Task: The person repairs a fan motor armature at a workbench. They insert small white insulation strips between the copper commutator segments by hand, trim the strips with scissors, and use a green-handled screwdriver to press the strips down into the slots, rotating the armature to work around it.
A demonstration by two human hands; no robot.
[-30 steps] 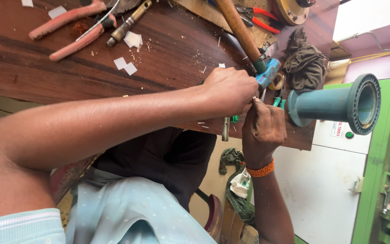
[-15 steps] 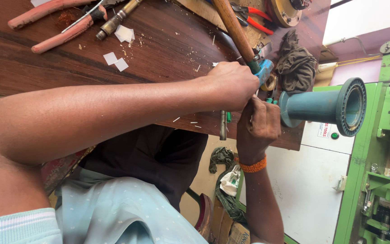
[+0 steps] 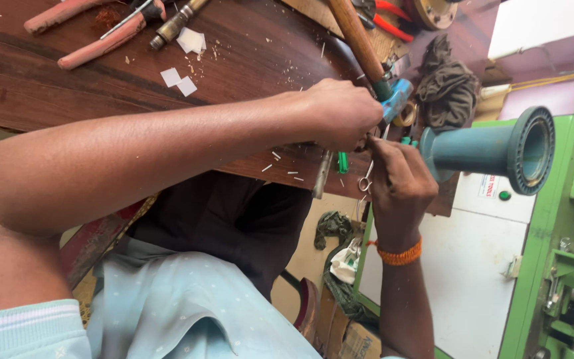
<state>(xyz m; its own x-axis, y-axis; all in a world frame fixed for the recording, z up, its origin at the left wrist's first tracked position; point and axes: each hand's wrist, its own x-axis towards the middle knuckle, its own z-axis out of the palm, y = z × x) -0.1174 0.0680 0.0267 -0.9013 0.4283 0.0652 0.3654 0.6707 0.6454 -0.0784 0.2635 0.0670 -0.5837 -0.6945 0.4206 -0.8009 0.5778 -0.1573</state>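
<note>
Presently both hands are working close together at the near edge of the dark wooden workbench (image 3: 101,86). The left hand (image 3: 340,114) is curling shut in a fist over a small piece at the bench edge; what it is gripping is lying hidden under the fingers. The right hand (image 3: 401,181), wearing one orange wristband (image 3: 400,254), is pinching its fingertips on a small metal looped tool (image 3: 365,181), possibly little scissors, just beside the left fist. The work piece is therefore sitting between the two hands, above a green-handled tool (image 3: 342,161) and a grey metal rod (image 3: 322,174) that are projecting past the bench edge. As to progress, at least five short white offcuts (image 3: 286,171) are lying on the bench near the hands, which suggests some trimming is done; the piece itself is not set down, so the work is judged unfinished, and how much is left cannot be told. Count of other items: one teal flanged pipe (image 3: 493,149) jutting out beside the right hand; one wooden-handled hammer (image 3: 357,36) lying behind the left hand; one pair of pink-handled pliers (image 3: 94,26); one brass-tipped tool (image 3: 174,23); three white paper squares (image 3: 179,81); one dark rag (image 3: 446,90); one red-handled tool (image 3: 393,20)
</note>
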